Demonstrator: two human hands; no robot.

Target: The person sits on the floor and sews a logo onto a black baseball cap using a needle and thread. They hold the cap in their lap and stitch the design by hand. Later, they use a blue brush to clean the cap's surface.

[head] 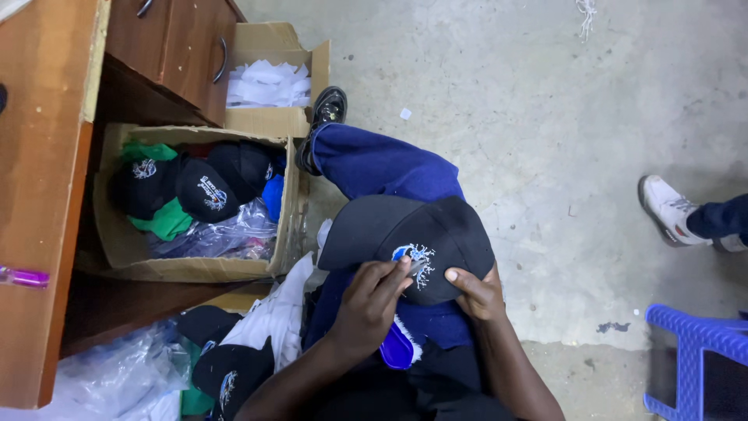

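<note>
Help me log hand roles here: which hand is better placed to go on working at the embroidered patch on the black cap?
Probably the left hand: its fingertips pinch right at the embroidered patch on the black cap. The right hand grips the cap's lower edge with its thumb on top, steadying it on the lap.

The black cap (405,245) on the lap is showing matt woven cloth, with raised blue and white stitching on its front that is catching a slight sheen. The trousers (374,168) are looking like soft, matt blue cloth. The worktop (43,156) is showing smooth reddish-brown wood veneer, chipped pale along its edge, and its drawer handles (220,61) are gleaming like metal. The boxes (195,269) are looking like dull brown cardboard, creased and worn. Clear plastic bags (226,234) are shining glossy and wrinkled. The floor (545,117) is appearing as rough, stained grey concrete. The blue stool (693,343) is looking like smooth moulded plastic.
</note>
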